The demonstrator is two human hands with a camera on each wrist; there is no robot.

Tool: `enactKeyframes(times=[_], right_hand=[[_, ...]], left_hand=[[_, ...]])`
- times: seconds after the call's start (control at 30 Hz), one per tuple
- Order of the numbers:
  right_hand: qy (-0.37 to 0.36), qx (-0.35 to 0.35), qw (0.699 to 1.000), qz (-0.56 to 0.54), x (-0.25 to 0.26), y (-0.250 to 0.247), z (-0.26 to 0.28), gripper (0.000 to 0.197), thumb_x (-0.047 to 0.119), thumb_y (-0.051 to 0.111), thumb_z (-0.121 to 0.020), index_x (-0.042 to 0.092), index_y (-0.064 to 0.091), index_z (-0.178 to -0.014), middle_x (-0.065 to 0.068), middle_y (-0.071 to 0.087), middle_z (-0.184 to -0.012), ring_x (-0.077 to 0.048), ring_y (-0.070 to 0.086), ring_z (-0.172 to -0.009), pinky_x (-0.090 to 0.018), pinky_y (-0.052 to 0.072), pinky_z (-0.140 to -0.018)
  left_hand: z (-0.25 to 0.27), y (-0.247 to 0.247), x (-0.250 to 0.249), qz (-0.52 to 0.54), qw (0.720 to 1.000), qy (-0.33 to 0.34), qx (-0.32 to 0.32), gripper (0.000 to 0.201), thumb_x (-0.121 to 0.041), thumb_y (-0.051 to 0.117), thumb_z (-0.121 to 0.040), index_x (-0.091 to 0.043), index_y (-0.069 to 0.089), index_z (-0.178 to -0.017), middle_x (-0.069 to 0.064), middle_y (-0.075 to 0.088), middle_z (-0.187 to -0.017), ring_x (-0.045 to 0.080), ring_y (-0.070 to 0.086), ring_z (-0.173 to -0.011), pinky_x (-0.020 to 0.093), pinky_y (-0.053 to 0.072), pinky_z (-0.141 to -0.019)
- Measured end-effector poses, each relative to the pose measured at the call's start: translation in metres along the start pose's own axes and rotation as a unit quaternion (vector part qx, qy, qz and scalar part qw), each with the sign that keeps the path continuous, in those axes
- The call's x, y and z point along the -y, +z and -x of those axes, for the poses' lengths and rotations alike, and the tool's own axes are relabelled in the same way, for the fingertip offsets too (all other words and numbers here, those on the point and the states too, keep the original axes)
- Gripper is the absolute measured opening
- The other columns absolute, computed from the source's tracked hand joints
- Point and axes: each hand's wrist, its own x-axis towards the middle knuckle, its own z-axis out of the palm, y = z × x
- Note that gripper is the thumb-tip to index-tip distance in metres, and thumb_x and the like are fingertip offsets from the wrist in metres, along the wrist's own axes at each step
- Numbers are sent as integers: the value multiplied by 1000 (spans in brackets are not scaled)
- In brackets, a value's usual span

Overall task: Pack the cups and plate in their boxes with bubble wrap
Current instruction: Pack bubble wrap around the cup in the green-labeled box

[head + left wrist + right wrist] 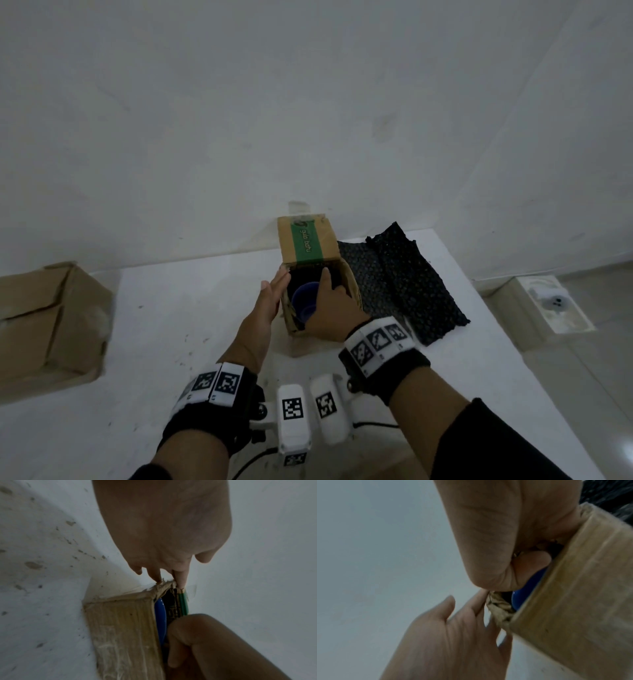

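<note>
A small cardboard box stands on the white table, its green-labelled lid flap raised at the back. Inside it a blue cup shows against a dark interior. My left hand lies flat with straight fingers against the box's left wall. My right hand reaches into the box from the front, fingers curled round the cup. In the left wrist view the cup peeks past the box wall. In the right wrist view the thumb presses on the cup.
Two sheets of black bubble wrap lie right of the small box. A larger brown cardboard box sits at the table's left edge. The wall stands close behind. A white object lies on the floor at the right.
</note>
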Motion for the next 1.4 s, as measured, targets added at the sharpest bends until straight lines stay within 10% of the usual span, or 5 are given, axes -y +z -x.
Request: enactKeyframes(times=[0.13,0.7,0.93,1.17,1.4], right_hand=[[10,8,1000,-3,-1,-16,-16,90,21,54,-87,9,-11,-148,-22,49,-128,-31,57,-109,-35,51,-80],[-162,-149,950,219,-10,11,17,60,29,34,-98,9,9,-149,-23,35,-143,-37,39,-126,-43,36,-100],[-209,-202,956,-29,-50,-71,35,24,17,50,-89,11,58,-110,-8,59,-108,-25,56,-98,-36,47,-85],[-63,-174,976,-113,-154,-126,4,30,18,59,-86,13,55,-115,-4,59,-109,-22,56,-104,-22,37,-80],[32,-107,993,-48,-228,-83,-27,76,39,70,-77,9,32,-135,-14,45,-129,-32,49,-116,-43,46,-93]], left_hand=[[-1,1,0,-11,1000,0,-5,49,-35,8,-100,-25,30,-143,-13,19,-154,4,5,-143,35,9,-120],[10,25,-31,-85,993,-51,-66,52,-45,11,-100,-22,32,-143,-16,30,-138,2,24,-130,22,14,-108],[-5,56,-69,-481,853,6,-204,23,-44,47,-90,-35,61,-105,-9,57,-122,18,46,-121,57,2,-111],[-55,144,-71,-475,861,179,-14,30,-26,57,-88,-19,57,-118,2,57,-120,17,48,-117,29,37,-99],[-92,207,-10,-562,812,88,130,45,-16,52,-87,-19,43,-131,1,38,-140,20,38,-127,40,38,-102]])
